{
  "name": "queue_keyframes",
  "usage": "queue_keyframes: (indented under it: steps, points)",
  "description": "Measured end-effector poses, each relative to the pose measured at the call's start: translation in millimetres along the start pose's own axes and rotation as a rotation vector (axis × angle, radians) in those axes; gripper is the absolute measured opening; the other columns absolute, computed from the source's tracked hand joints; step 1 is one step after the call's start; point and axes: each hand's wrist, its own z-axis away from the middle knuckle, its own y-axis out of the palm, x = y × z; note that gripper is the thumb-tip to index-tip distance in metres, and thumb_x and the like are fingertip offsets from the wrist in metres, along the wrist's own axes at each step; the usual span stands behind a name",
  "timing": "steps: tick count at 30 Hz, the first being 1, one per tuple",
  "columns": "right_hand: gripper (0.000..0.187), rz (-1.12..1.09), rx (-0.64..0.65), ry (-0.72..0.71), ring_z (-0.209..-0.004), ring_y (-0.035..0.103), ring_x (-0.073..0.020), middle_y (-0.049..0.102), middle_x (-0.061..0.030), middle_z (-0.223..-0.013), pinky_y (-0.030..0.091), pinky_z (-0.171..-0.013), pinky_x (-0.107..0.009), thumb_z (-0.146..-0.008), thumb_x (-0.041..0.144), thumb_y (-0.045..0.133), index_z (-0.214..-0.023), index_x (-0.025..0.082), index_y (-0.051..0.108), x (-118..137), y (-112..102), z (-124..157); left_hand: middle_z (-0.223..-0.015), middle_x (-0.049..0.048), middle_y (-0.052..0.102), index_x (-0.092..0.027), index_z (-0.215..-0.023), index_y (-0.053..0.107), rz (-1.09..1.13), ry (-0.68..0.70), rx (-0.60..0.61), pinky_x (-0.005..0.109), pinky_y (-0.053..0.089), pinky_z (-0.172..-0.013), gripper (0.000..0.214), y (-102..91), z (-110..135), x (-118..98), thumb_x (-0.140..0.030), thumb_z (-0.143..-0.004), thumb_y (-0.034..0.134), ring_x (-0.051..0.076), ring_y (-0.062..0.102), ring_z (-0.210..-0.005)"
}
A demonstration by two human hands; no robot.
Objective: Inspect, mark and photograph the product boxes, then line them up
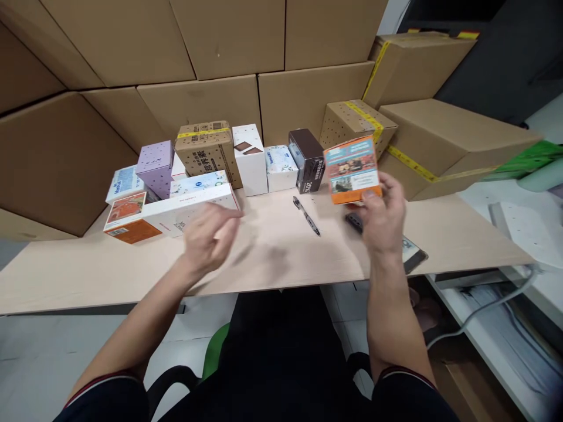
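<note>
My right hand (387,214) grips a small orange and blue printed carton (352,170) by its lower right corner, tilted above the table. The thumb lies on its near face; the other fingers are mostly behind it. Curled and slightly blurred, my left hand (209,234) hovers before a long white and orange box (162,214), covering part of its right end. No object shows in those fingers. Between my hands, a black and clear pen (307,215) lies on the table. Below the carton is a dark object (353,223), partly hidden by my right hand.
Behind stand a purple box (155,165), a brown taped carton (209,153), a tall white box (249,161), a blue and white pack (280,168) and a dark brown box (307,159). Large cardboard boxes (316,94) wall the back. A phone-like item (413,255) lies right.
</note>
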Motion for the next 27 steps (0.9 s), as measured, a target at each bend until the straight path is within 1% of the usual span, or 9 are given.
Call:
queue_keyframes:
  steps: [2, 4, 6, 8, 12, 15, 19, 22, 27]
  points:
    - [0.049, -0.358, 0.145, 0.153, -0.101, 0.069, -0.0227, 0.064, -0.0054, -0.125, 0.062, -0.085, -0.044, -0.083, 0.046, 0.061, -0.126, 0.029, 0.047, 2.5, 22.2, 12.7, -0.108, 0.0101, 0.076, -0.02, -0.13, 0.065, 0.289, -0.245, 0.215, 0.033, 0.058, -0.082, 0.04, 34.9, -8.9, -13.0, -0.048, -0.105, 0.05, 0.019, 0.072, -0.093]
    - [0.045, -0.515, 0.269, 0.28, -0.096, 0.07, -0.0216, 0.069, -0.0012, -0.114, 0.062, -0.084, -0.042, -0.079, 0.044, 0.069, -0.118, 0.029, 0.052, 2.1, 42.3, 21.3, -0.134, 0.0204, 0.068, -0.019, -0.155, 0.042, 0.58, -0.414, 0.36, 0.034, 0.061, -0.083, 0.072, 64.5, -9.6, -9.3, -0.066, -0.1, 0.052, 0.021, 0.073, -0.103]
    - [0.048, -0.547, 0.374, 0.352, -0.101, 0.071, -0.0216, 0.071, 0.0, -0.113, 0.062, -0.091, -0.044, -0.077, 0.04, 0.074, -0.119, 0.029, 0.054, -1.8, 56.2, 25.4, -0.147, 0.0248, 0.058, -0.021, -0.162, 0.026, 0.8, -0.493, 0.381, 0.037, 0.061, -0.09, 0.093, 85.1, -4.0, 1.0, -0.075, -0.093, 0.056, 0.026, 0.071, -0.118]
    - [0.052, -0.515, 0.464, 0.373, -0.111, 0.07, -0.0238, 0.071, -0.0026, -0.121, 0.058, -0.102, -0.047, -0.076, 0.037, 0.077, -0.123, 0.028, 0.055, -8.1, 62.3, 27.1, -0.152, 0.0219, 0.056, -0.025, -0.161, 0.027, 0.974, -0.588, 0.346, 0.043, 0.059, -0.101, 0.095, 94.7, 5.0, 8.9, -0.072, -0.089, 0.067, 0.031, 0.063, -0.134]
    - [0.061, -0.36, 0.587, 0.28, -0.134, 0.06, -0.0289, 0.065, -0.0113, -0.141, 0.045, -0.119, -0.052, -0.079, 0.038, 0.079, -0.133, 0.025, 0.056, -20.2, 58.6, 30.3, -0.145, 0.0134, 0.063, -0.029, -0.152, 0.044, 1.17, -0.767, 0.234, 0.052, 0.049, -0.115, 0.086, 92.5, 19.0, 9.6, -0.052, -0.081, 0.085, 0.033, 0.06, -0.137]
    - [0.067, -0.318, 0.628, 0.216, -0.14, 0.057, -0.0297, 0.061, -0.0128, -0.15, 0.041, -0.123, -0.054, -0.081, 0.04, 0.081, -0.14, 0.025, 0.053, -24.7, 52.8, 33.8, -0.141, 0.0105, 0.066, -0.031, -0.149, 0.048, 1.213, -0.776, 0.216, 0.051, 0.05, -0.113, 0.085, 89.7, 21.5, 7.8, -0.041, -0.076, 0.091, 0.031, 0.063, -0.131]
    - [0.066, -0.295, 0.647, 0.172, -0.14, 0.059, -0.0298, 0.062, -0.0108, -0.15, 0.042, -0.124, -0.054, -0.084, 0.04, 0.079, -0.144, 0.026, 0.054, -26.3, 49.5, 37.3, -0.136, 0.008, 0.068, -0.033, -0.147, 0.048, 1.227, -0.775, 0.21, 0.046, 0.053, -0.107, 0.088, 92.3, 22.3, 10.7, -0.035, -0.072, 0.093, 0.027, 0.068, -0.122]
    - [0.063, -0.293, 0.66, 0.146, -0.136, 0.062, -0.0301, 0.065, -0.0094, -0.148, 0.045, -0.121, -0.055, -0.086, 0.04, 0.078, -0.144, 0.026, 0.058, -26.1, 48.4, 37.2, -0.135, 0.0071, 0.067, -0.031, -0.144, 0.049, 1.234, -0.781, 0.206, 0.044, 0.052, -0.107, 0.086, 93.2, 23.0, 11.7, -0.035, -0.071, 0.093, 0.027, 0.066, -0.124]
    - [0.061, -0.298, 0.665, 0.114, -0.138, 0.062, -0.0299, 0.066, -0.0093, -0.147, 0.048, -0.12, -0.054, -0.087, 0.039, 0.078, -0.143, 0.026, 0.059, -24.5, 47.0, 36.3, -0.134, 0.0061, 0.067, -0.034, -0.148, 0.043, 1.255, -0.809, 0.21, 0.043, 0.052, -0.107, 0.096, 91.5, 23.2, 9.4, -0.034, -0.067, 0.095, 0.026, 0.066, -0.124]
